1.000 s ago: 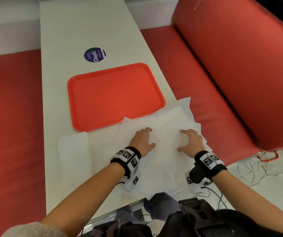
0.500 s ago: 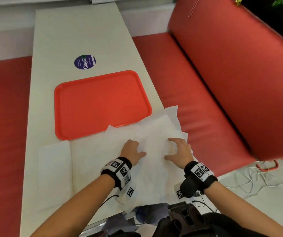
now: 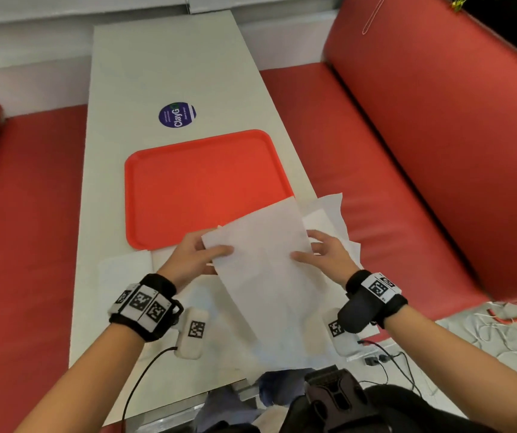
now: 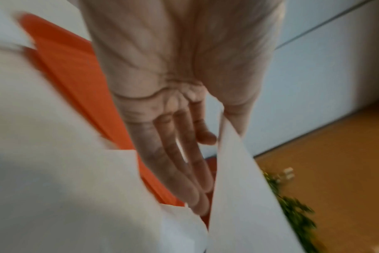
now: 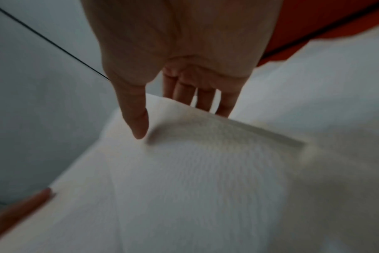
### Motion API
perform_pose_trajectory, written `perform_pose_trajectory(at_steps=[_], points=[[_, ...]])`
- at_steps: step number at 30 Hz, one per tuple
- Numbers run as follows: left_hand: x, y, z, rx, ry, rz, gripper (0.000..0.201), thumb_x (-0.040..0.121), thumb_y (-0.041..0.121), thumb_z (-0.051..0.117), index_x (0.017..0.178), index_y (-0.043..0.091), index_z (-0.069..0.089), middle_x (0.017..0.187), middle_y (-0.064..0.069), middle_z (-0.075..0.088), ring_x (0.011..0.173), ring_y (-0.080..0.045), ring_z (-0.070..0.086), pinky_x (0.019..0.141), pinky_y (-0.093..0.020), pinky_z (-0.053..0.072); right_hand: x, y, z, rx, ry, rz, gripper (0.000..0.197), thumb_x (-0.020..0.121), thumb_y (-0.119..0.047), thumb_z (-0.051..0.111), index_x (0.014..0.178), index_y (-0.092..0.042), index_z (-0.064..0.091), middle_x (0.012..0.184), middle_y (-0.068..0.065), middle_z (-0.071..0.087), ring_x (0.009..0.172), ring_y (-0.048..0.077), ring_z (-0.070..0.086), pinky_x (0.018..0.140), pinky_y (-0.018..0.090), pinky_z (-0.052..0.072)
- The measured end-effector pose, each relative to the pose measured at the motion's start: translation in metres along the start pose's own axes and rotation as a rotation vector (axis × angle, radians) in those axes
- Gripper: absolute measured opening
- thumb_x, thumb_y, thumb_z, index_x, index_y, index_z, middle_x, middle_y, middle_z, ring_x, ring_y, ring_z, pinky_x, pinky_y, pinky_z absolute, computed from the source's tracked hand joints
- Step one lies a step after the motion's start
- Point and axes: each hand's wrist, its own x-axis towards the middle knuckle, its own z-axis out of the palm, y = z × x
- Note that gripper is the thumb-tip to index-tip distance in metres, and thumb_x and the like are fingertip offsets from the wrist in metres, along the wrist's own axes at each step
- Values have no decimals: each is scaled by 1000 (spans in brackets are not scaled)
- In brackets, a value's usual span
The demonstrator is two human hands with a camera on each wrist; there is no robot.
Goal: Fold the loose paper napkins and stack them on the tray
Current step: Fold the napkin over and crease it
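Observation:
A white paper napkin (image 3: 266, 276) hangs lifted above the table's near end, its far corner over the red tray (image 3: 204, 189). My left hand (image 3: 210, 254) pinches its left edge, thumb on top and fingers underneath. My right hand (image 3: 308, 253) pinches the right edge the same way. In the left wrist view my hand (image 4: 169, 119) has its fingers under the sheet (image 4: 244, 205), with the tray (image 4: 76, 77) behind. In the right wrist view my thumb (image 5: 136, 119) lies on the napkin (image 5: 206, 171). More loose napkins (image 3: 329, 210) lie beneath on the table. Nothing lies on the tray.
The narrow white table (image 3: 163, 64) carries a round blue sticker (image 3: 177, 115) beyond the tray. Another napkin (image 3: 123, 273) lies flat at the near left. Red benches (image 3: 360, 151) run along both sides. Cables (image 3: 500, 332) lie on the floor at the right.
Both hands lay flat on the spread napkins before. Now they have pinched the top sheet and raised it off the pile, towards the tray.

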Motion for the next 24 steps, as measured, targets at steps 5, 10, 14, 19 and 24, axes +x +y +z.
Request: perform_pose_trajectory(at_steps=[5,10,14,19,24], points=[[-23,-34,-27,-43,-8,-208,30,85,22,69,111,7,68,106,-12,74,92,-32,71,75,-37,59,-2,-10,37,147,-25,34,24,80,-13,77,100,1,73,93,12,76,85,29,73,78,36,60],[-37,-66,-40,-19,16,-174,27,85,12,71,110,4,70,105,-9,74,99,-27,71,81,-37,58,-4,-10,54,106,-77,37,25,82,-16,76,98,3,73,92,14,75,83,28,74,74,33,59],[-38,-72,-50,-99,80,-177,24,87,14,68,110,7,69,105,-7,75,97,-23,71,79,-33,57,1,-6,59,0,-54,22,28,80,-26,77,91,0,75,88,11,76,80,26,73,74,37,60],[-31,-77,-50,7,109,-197,24,86,9,70,109,3,69,108,-11,73,100,-24,70,74,-28,58,15,-4,68,-343,-26,63,25,80,-34,77,88,-10,76,81,6,72,69,16,65,57,21,45],[-34,-57,-39,-31,58,-86,22,86,10,69,108,7,70,109,-6,73,102,-23,69,75,-33,57,13,-27,81,-381,-58,-49,23,83,-34,73,96,-16,76,88,1,74,83,21,69,72,28,53]])
